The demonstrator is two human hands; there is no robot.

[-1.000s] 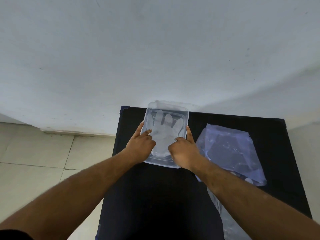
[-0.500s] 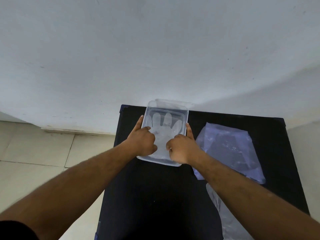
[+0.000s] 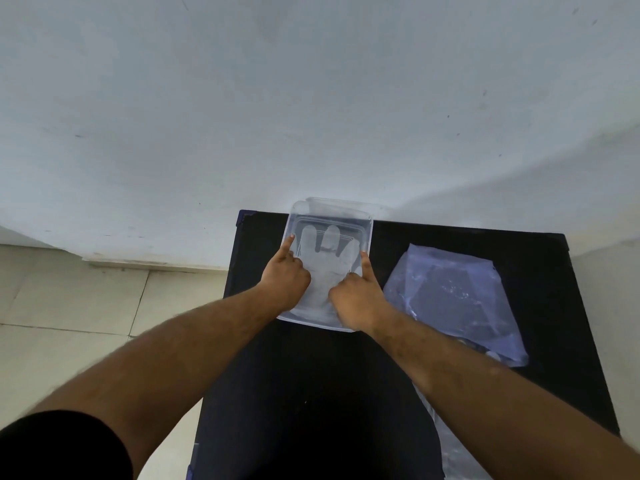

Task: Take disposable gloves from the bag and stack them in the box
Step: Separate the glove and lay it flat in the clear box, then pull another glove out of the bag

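Glove wrist end in box hidden under both hands.

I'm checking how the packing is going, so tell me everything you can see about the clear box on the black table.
The box is a shallow rectangular tray of clear, thin-looking plastic with rounded corners and a raised rim. It sits flat at the far edge of the black table, by the wall, left of the bag. A translucent glove lies flat inside, fingers pointing away. The left hand and right hand rest in it, index fingers stretched along its side walls.
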